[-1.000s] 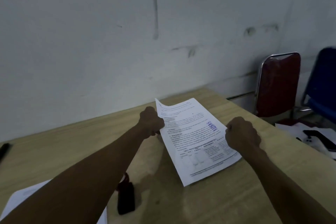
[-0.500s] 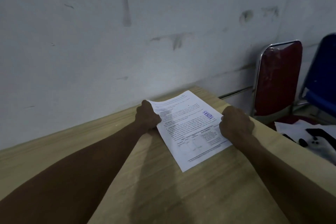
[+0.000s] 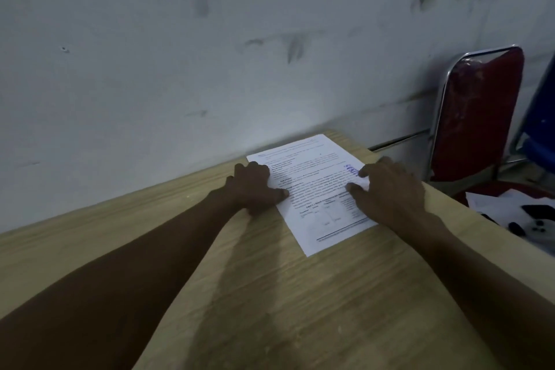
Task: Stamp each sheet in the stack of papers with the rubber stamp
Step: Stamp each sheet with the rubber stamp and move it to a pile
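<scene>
Head view, from left to right: the left forearm runs in from the lower left corner across the pale wood-grain worktop (image 3: 270, 294), which sits against a scuffed grey-white wall (image 3: 180, 69). The left hand (image 3: 255, 186) lies palm down at the left edge of the white printed paper sheet (image 3: 312, 186), its fingers relaxed and loosely spread, the thumb tip and fingertips resting on the sheet's left margin while the rest of the hand rests on the worktop beside it. It grips nothing.

The sheet lies flat on the far part of the worktop, turned at a slant, its top edge near the wall and its lower corner pointing back toward the person. It carries black printed text, a small table in its lower half and a dark rule near the bottom. Whether more sheets lie under it cannot be told. A blue-purple stamp mark (image 3: 352, 170) shows near the sheet's right edge, just beside the right hand's fingertips.

The right hand (image 3: 387, 192) lies palm down on the right side of the sheet, fingers fairly straight and apart, pressing the paper flat; it holds nothing.

Further right, beyond the worktop's edge, stands a dark red padded chair with a chrome frame (image 3: 480, 114), and a blue chair (image 3: 540, 129) is cut off by the picture's edge. Below them lie white papers (image 3: 492, 204) with small dark objects on top, too dim to identify.
</scene>
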The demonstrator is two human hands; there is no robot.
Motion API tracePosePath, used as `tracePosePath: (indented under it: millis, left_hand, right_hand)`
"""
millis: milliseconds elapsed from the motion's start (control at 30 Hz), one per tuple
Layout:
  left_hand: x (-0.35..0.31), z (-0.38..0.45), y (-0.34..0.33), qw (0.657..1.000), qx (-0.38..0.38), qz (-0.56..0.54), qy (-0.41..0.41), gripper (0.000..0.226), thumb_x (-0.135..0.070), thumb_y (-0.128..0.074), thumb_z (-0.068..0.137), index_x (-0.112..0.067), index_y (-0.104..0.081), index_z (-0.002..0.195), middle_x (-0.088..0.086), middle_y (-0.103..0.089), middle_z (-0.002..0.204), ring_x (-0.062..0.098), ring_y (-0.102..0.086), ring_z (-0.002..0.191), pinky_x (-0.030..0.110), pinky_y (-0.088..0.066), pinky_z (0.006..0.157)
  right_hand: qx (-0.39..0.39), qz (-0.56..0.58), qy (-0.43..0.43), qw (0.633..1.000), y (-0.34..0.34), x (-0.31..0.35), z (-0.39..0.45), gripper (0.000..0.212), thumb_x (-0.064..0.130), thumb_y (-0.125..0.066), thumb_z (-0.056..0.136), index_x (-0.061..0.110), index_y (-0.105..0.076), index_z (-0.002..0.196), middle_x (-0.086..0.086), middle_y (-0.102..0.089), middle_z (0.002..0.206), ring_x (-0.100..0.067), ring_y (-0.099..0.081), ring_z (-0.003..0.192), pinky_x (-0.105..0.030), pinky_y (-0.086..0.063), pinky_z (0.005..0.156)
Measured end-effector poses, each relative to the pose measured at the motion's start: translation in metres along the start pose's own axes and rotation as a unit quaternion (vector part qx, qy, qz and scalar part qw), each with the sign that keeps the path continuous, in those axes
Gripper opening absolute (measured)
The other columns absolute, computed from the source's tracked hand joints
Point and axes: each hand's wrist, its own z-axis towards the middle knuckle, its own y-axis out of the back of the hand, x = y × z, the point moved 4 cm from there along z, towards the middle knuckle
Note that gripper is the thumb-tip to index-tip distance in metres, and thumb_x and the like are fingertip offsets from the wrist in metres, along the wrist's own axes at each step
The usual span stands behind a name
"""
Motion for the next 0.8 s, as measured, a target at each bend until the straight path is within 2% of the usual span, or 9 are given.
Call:
tracePosePath:
  millis: [133,400,800]
  left_hand:
    - [-0.008,0.003,-0.004,1.0,0.011,0.019,-0.002,0.074,-0.067,-0.058,0.079,-0.012,-0.048,0.128,0.011,-0.045,0.134,0.031,-0.04,0.122,0.044,-0.039,0.102]
    - [-0.01,0.004,-0.008,1.0,0.011,-0.003,0.007,0.072,-0.065,-0.058,0.081,-0.012,-0.047,0.129,0.012,-0.042,0.136,0.032,-0.039,0.125,0.047,-0.039,0.103]
    - [-0.01,0.004,-0.008,1.0,0.011,-0.008,0.007,0.069,-0.066,-0.057,0.081,-0.011,-0.051,0.122,0.011,-0.045,0.133,0.032,-0.042,0.122,0.048,-0.038,0.102]
  right_hand:
    - [0.04,-0.022,0.007,0.999,-0.005,0.005,-0.007,0.062,0.065,-0.058,0.083,0.016,-0.065,0.12,-0.006,-0.063,0.122,-0.028,-0.057,0.114,-0.042,-0.045,0.098]
    - [0.056,-0.015,0.003,0.998,-0.011,0.002,-0.006,0.061,0.062,-0.053,0.088,0.016,-0.059,0.127,-0.006,-0.056,0.135,-0.026,-0.052,0.124,-0.045,-0.037,0.109]
    - [0.056,0.003,-0.001,0.998,-0.015,0.002,-0.009,0.057,0.058,-0.051,0.091,0.015,-0.057,0.128,-0.008,-0.055,0.134,-0.027,-0.051,0.124,-0.047,-0.036,0.11]
